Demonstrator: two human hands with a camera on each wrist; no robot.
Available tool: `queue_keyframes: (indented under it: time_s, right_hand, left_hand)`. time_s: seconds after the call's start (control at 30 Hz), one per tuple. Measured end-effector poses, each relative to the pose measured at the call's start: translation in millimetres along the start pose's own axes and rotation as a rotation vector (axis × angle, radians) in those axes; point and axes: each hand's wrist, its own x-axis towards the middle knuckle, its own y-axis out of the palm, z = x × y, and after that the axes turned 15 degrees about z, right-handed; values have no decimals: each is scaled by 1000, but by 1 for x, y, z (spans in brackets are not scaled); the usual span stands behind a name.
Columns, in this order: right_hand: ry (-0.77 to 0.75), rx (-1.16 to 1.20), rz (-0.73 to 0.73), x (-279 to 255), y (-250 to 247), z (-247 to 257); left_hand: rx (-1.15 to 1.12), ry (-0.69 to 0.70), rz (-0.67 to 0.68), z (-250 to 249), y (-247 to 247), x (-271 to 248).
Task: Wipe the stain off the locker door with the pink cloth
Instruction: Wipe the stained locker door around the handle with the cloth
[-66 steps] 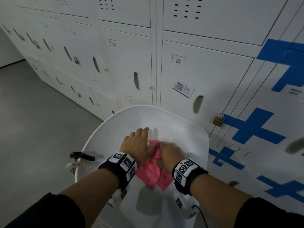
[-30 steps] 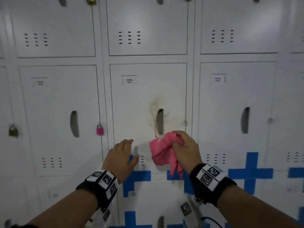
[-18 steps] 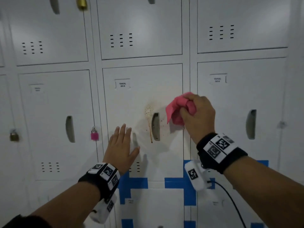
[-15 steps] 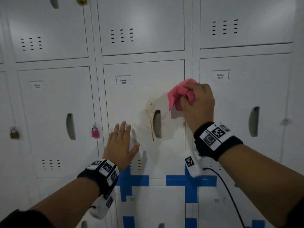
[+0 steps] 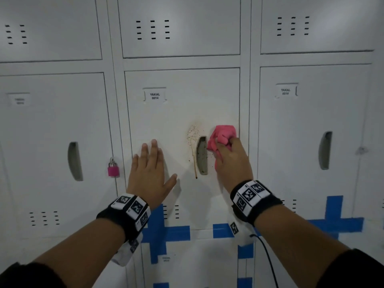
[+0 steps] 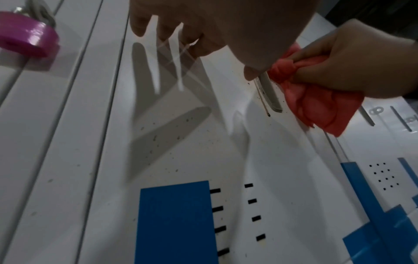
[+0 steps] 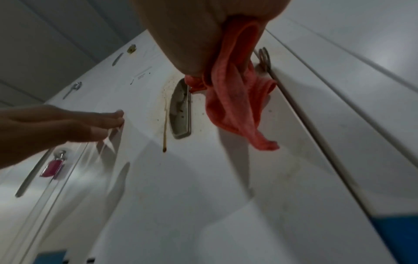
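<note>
The white locker door (image 5: 176,113) labelled YAKAL 0014 carries a brown speckled stain (image 5: 192,132) with a drip running down left of its recessed handle (image 5: 201,155). My right hand (image 5: 232,161) grips the bunched pink cloth (image 5: 223,137) and holds it against the door just right of the handle. A loose end of the pink cloth (image 7: 233,107) hangs below the fist. My left hand (image 5: 149,169) lies flat with straight fingers on the door, left of the stain. In the left wrist view the pink cloth (image 6: 316,100) sits beside the handle (image 6: 270,94).
A pink padlock (image 5: 113,168) hangs on the locker to the left. Blue tape crosses (image 5: 166,233) mark the lower lockers. More white locker doors (image 5: 311,132) surround the stained one. A black cable (image 5: 268,260) runs from my right wrist band.
My right hand has come down with the cloth from the door's upper right to beside the handle. My left hand stays flat on the door. The camera has moved closer.
</note>
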Motion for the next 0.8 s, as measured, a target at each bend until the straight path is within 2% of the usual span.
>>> queue_keyframes:
  time_s: [0.1,0.23,0.33,0.4,0.5,0.53,0.6,0.67,0.73,0.8]
  right_hand:
    - [-9,14,18,-16,6,-16]
    - [118,-269,120,-34,10,-40]
    - [-64,-335,111,-41,3,-35]
    - [-50,-260,65,-40,-3,-18]
    - [-5,127,-44,-21,-17,11]
    - [-37,151,-98,-12,-21,20]
    - [-109,39,-202,6,-28,33]
    - [-197,-280,-281,26,-33,36]
    - [-250,-384,-234,44,-36,38]
    - [-329,-431,-60,57,-37,33]
  left_hand:
    - [25,-10,-3,-2,2,2]
    - [28,7,5,0,3,4]
    - [20,8,7,-1,3,3]
    - [9,-5,22,-3,2,3]
    - [6,-22,43,-7,0,4]
    - [9,-26,45,-7,-1,5]
    - [17,-34,49,-8,-3,4]
    - [41,-49,59,-10,-5,3]
    - [83,-73,70,-11,-7,2]
    - [99,-85,73,-13,-9,3]
